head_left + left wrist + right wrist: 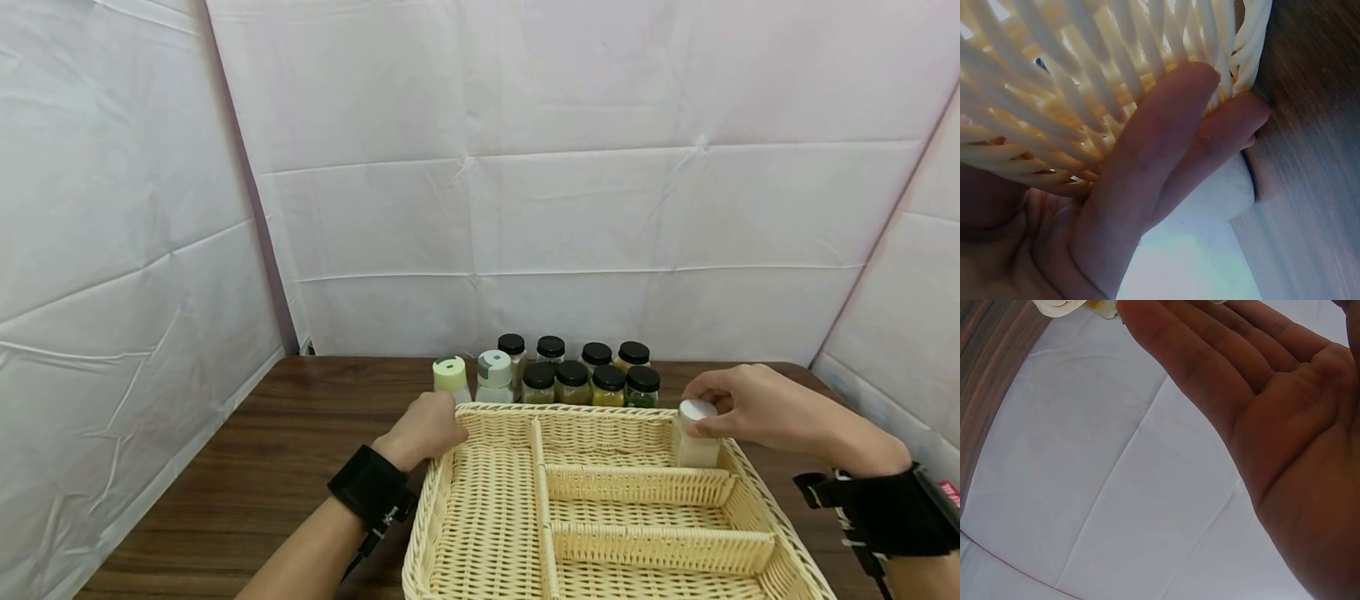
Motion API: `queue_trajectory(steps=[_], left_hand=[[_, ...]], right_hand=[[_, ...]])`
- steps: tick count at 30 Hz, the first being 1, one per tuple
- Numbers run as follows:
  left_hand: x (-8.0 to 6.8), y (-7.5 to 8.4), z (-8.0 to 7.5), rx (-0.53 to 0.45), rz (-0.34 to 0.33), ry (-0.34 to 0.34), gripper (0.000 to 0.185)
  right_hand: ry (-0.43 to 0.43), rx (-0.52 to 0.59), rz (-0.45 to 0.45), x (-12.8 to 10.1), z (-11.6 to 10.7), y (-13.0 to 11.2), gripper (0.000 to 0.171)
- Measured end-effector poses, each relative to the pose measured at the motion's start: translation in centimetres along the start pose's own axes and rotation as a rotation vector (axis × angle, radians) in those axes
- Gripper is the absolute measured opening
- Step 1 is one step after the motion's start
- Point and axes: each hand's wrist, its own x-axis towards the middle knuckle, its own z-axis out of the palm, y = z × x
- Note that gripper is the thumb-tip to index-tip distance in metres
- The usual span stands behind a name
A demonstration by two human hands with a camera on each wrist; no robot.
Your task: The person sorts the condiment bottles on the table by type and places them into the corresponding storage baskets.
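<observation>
Right hand [757,406] fingers are pinching the white-capped jar [696,433] in the wicker basket's [491,500] far right compartment, left hand [423,429] fingers are lying together against its far left corner, black-lidded jars [588,375] crowding the bench [247,467] far edge behind, left wrist view alone showing weave contact.

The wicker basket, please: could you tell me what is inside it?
Inside the wicker basket, only a white-capped bottle shows, in the far right compartment, gripped by the right hand. The near edge is out of frame.
</observation>
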Motion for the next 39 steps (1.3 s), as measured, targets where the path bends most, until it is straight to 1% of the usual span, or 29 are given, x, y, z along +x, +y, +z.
queue_trajectory(steps=[10, 14, 19, 26, 34, 39], left_hand=[[-0.07, 0.03, -0.12, -0.003, -0.015, -0.005, 0.043], [-0.12, 0.04, -0.18, 0.006, -0.008, 0.002, 0.044], [-0.12, 0.03, -0.2, 0.003, 0.001, 0.006, 0.045], [-0.22, 0.11, -0.14, -0.005, -0.003, 0.014, 0.043], [-0.21, 0.07, 0.06, 0.003, 0.022, 0.03, 0.044], [-0.11, 0.02, 0.2, 0.01, 0.028, 0.037, 0.043]], right_hand=[[-0.002, -0.019, 0.007, 0.0, -0.16, 0.12, 0.04], [-0.005, -0.025, 0.025, 0.05, -0.24, 0.09, 0.043], [-0.006, -0.032, 0.03, 0.04, -0.32, 0.01, 0.041], [-0.009, -0.019, 0.04, -0.01, -0.31, -0.2, 0.039], [-0.013, -0.036, 0.048, -0.23, -0.33, -0.39, 0.04], [-0.033, -0.02, 0.059, -0.33, -0.31, -0.49, 0.039]])
